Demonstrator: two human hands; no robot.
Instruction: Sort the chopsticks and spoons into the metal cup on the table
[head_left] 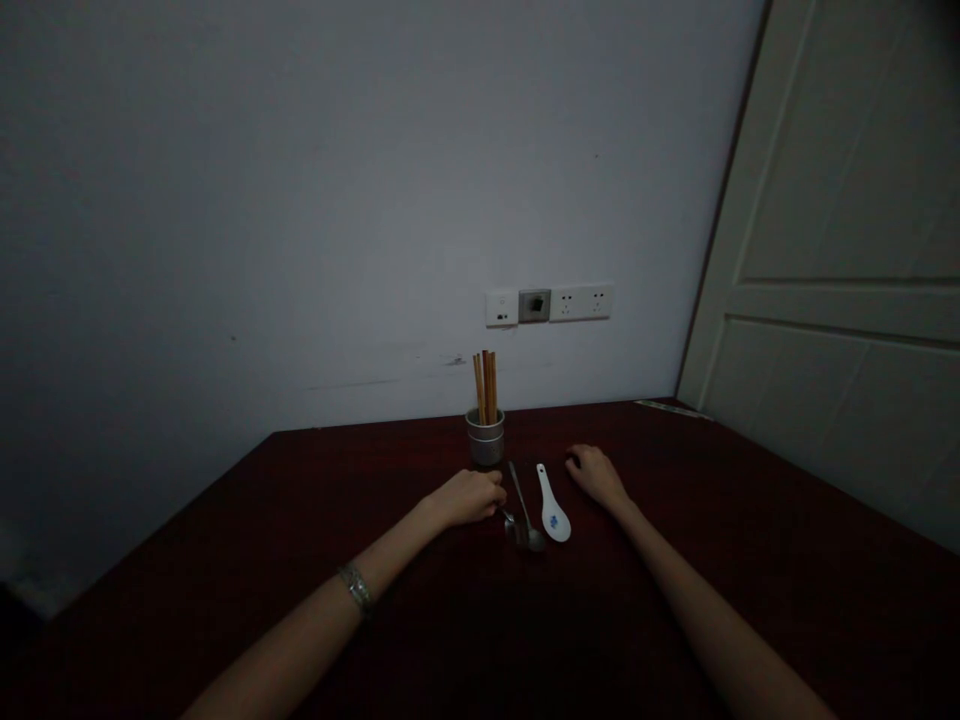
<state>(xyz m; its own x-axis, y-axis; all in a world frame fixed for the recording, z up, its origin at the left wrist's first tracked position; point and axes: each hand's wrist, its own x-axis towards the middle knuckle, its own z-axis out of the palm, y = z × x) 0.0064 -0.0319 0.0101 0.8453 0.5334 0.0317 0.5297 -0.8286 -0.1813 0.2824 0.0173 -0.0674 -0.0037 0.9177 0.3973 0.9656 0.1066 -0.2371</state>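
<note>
My left hand (471,496) is closed around the handle of a metal fork (509,522), whose tined end points toward me and lies low over the table. Just right of it, a long-handled metal spoon (531,532) rests with its bowl toward me. Beside that lies a white soup spoon (553,515) with a blue mark in its bowl. My right hand (594,472) rests on the table to the right of the white spoon, fingers loosely bent and holding nothing. Behind my left hand stands a metal holder (486,440) with several wooden chopsticks (486,388) upright in it.
The dark red table (360,460) meets a pale wall (337,250) at its far edge. Sockets and switches (581,303) sit on the wall above the holder. A panelled white door (840,250) stands at the right, and a thin strip (671,408) lies at the far right edge.
</note>
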